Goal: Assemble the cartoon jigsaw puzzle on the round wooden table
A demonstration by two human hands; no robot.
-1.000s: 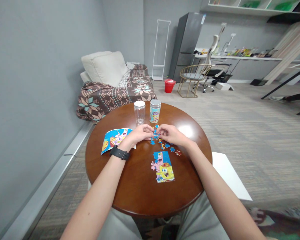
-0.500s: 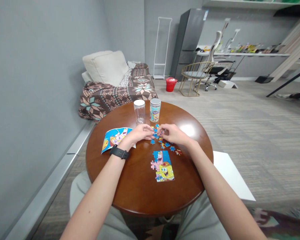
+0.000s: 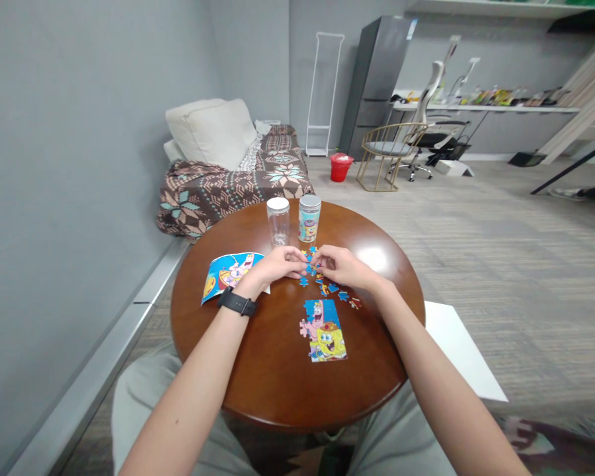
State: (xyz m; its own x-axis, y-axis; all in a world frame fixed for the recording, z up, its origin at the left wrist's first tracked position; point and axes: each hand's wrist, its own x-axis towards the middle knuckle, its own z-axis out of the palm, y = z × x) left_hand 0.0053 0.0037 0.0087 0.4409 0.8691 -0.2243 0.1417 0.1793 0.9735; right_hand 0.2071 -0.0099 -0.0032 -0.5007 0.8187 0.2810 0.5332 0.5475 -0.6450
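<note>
Over a scatter of loose jigsaw pieces, my two hands come together with their fingertips almost meeting. My left hand, a black watch on its wrist, has its fingers curled inward beside the blue pieces; what they pinch is too small to make out. My right hand bends down from the other side, thumb and fingers pinched on a small puzzle piece, partly hidden. Nearer to me lies a joined section of the puzzle, showing a yellow and a pink cartoon figure on blue. A curled reference picture rests left, partly behind my left forearm.
A clear jar with a white lid and a printed jar with a silver lid stand behind my hands on the round brown table. Beyond are a covered sofa, a red bin and a gold-framed chair.
The view has shifted slightly. My hands stay over the loose pieces with only small finger movement; my left leg has moved outward to the left. The joined section looks the same.
</note>
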